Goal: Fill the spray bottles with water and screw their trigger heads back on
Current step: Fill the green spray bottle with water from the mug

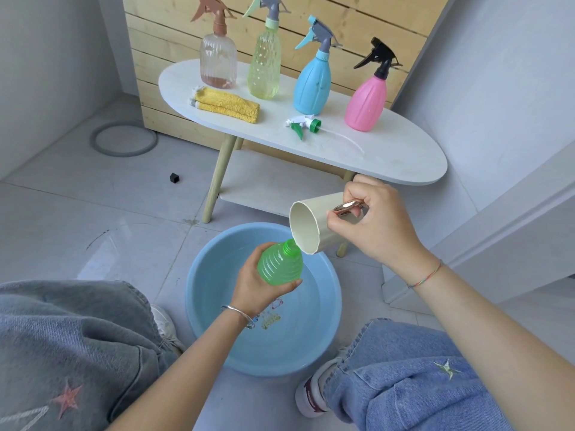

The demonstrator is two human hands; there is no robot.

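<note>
My left hand (pixel 259 289) grips a headless green bottle (pixel 281 261) over the blue basin (pixel 326 306), its open neck pointing up and right. My right hand (pixel 375 220) holds a cream cup (pixel 308 227) by its shiny handle, tipped so the rim touches the bottle's neck. The green and white trigger head (pixel 303 123) with its dip tube lies on the white table (pixel 389 150). Behind it stand a clear pink bottle (pixel 218 62), a yellow-green bottle (pixel 265 66), a blue bottle (pixel 312 85) and a pink bottle (pixel 367 102), each with its trigger head on.
A folded yellow cloth (pixel 227 104) lies on the table's left part. A wooden slat panel (pixel 357 29) stands behind the table. On the tiled floor lie a grey ring (pixel 123 140) and a small black cube (pixel 175 178). My knees frame the basin, which holds water.
</note>
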